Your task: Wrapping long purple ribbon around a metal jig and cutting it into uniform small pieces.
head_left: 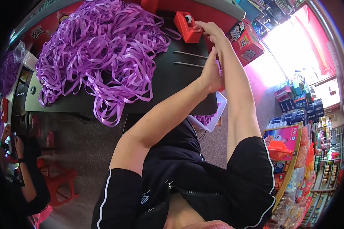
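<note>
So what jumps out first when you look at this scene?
The big tangle of purple ribbon heaped on the dark table, spilling over its near edge. Next, the red tape dispenser at the table's far side, with the right hand touching it and the left hand raised just below. Shelves of colourful packets fill the right side.

One red tape dispenser (pixel 187 26) sits on one black table (pixel 168 82). One heap of purple ribbon (pixel 99 53) covers it. Two thin metal rods (pixel 189 59) lie side by side. One red carton (pixel 246 40) and one white tray (pixel 218 114) stand nearby.
</note>
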`<action>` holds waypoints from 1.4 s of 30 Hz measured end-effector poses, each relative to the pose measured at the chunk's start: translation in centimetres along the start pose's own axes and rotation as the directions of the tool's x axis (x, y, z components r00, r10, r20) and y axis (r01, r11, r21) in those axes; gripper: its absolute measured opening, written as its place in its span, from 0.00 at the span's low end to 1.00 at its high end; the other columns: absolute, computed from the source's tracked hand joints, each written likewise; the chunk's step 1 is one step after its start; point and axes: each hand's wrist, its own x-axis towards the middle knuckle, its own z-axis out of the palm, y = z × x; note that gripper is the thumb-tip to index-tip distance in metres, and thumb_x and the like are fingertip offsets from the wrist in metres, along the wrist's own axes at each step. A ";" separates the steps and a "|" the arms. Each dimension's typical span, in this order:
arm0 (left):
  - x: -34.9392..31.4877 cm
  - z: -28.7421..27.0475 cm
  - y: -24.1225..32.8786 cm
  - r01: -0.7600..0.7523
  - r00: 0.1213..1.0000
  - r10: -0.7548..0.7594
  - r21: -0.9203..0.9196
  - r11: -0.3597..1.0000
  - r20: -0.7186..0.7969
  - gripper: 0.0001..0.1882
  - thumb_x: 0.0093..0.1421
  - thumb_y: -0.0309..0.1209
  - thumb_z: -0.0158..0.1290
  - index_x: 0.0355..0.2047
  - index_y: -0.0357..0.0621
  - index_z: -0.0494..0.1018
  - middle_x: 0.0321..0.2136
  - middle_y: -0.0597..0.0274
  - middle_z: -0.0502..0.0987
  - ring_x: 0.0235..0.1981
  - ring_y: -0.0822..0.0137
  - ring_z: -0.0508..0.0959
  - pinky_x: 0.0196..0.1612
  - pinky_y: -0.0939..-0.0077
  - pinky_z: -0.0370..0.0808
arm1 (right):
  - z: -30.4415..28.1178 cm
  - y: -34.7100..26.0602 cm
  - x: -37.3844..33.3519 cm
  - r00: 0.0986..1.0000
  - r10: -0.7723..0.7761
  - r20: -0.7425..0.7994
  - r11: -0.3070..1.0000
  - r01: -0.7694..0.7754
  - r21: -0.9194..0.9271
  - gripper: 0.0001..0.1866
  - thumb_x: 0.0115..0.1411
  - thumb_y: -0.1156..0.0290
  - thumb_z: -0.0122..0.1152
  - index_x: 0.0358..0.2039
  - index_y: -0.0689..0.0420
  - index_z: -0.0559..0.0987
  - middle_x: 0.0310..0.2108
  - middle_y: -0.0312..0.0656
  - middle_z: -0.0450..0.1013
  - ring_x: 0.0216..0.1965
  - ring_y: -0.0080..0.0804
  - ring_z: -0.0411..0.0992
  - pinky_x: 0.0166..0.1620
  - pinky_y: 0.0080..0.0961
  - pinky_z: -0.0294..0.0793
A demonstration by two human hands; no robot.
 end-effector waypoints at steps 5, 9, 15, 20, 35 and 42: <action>0.7 -0.7 -0.4 -0.018 0.987 0.027 -0.055 0.998 0.159 0.55 0.53 0.70 0.38 0.66 0.52 0.25 0.68 0.59 0.35 0.68 0.58 0.38 0.66 0.56 0.31 | -0.4 -0.2 0.7 0.994 -0.007 0.112 0.997 -0.002 0.078 0.11 0.51 0.56 0.64 0.24 0.50 0.78 0.16 0.22 0.64 0.15 0.10 0.53 0.18 0.13 0.47; 0.4 -0.3 -0.2 -0.040 0.997 0.038 0.028 0.999 0.068 0.55 0.53 0.70 0.38 0.66 0.52 0.23 0.68 0.58 0.27 0.68 0.58 0.31 0.65 0.56 0.25 | -1.5 -0.1 -0.2 0.991 0.075 0.115 0.980 -0.094 0.174 0.10 0.51 0.57 0.65 0.25 0.49 0.78 0.17 0.21 0.64 0.16 0.10 0.54 0.19 0.13 0.48; 1.2 -1.0 -0.2 -0.025 1.000 0.025 0.032 0.999 -0.007 0.57 0.53 0.70 0.38 0.65 0.50 0.20 0.67 0.56 0.23 0.68 0.55 0.30 0.64 0.54 0.23 | -2.0 0.6 -2.8 0.966 0.108 0.236 0.921 -0.187 0.341 0.10 0.51 0.58 0.65 0.26 0.49 0.77 0.20 0.23 0.65 0.19 0.12 0.55 0.22 0.15 0.52; 1.6 -1.5 -0.3 -0.052 0.996 0.052 -0.005 0.999 0.071 0.57 0.53 0.69 0.40 0.65 0.50 0.22 0.67 0.56 0.34 0.68 0.57 0.37 0.65 0.52 0.39 | -1.6 1.3 -4.3 0.959 0.103 0.264 0.845 -0.225 0.485 0.09 0.53 0.65 0.65 0.29 0.56 0.79 0.22 0.30 0.67 0.19 0.13 0.56 0.20 0.11 0.51; 2.1 -1.4 -0.5 0.009 0.996 -0.003 0.073 0.997 -0.088 0.56 0.54 0.70 0.37 0.65 0.49 0.22 0.68 0.56 0.26 0.68 0.58 0.29 0.64 0.55 0.23 | -1.9 1.6 -3.5 0.954 -0.299 -0.012 0.899 0.286 0.331 0.11 0.53 0.63 0.65 0.34 0.55 0.81 0.28 0.26 0.73 0.23 0.12 0.57 0.24 0.12 0.53; 2.0 -1.7 -0.2 -0.014 1.000 0.014 0.045 0.999 0.004 0.56 0.55 0.70 0.35 0.65 0.45 0.23 0.68 0.55 0.32 0.68 0.57 0.34 0.63 0.52 0.23 | -1.8 0.4 -4.9 0.979 -0.042 0.200 0.856 -0.068 0.513 0.10 0.55 0.63 0.63 0.35 0.53 0.81 0.26 0.25 0.71 0.22 0.12 0.56 0.24 0.12 0.53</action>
